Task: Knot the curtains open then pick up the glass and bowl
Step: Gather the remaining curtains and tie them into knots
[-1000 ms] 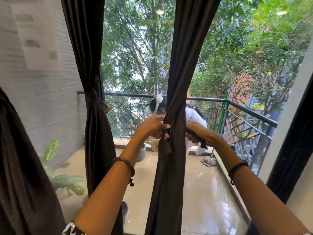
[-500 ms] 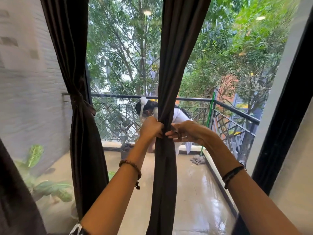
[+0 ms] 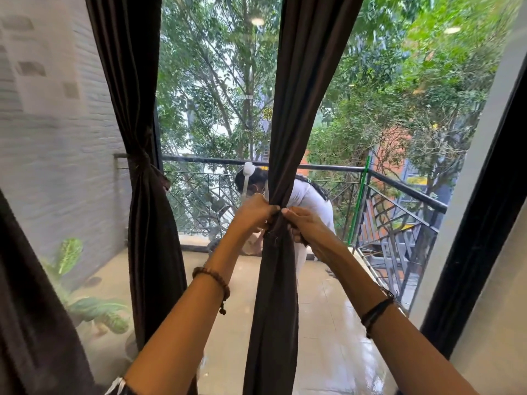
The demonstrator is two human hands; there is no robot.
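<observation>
The middle curtain, a dark gathered panel, hangs between the two hands at a glass balcony door. The left hand grips the bunched fabric from its own side, fingers curled into the folds; the right hand pinches it from the other, the two nearly touching. Beyond the left hand, a second curtain hangs already knotted. Past both hands, a person bends over on the balcony by the railing.
</observation>
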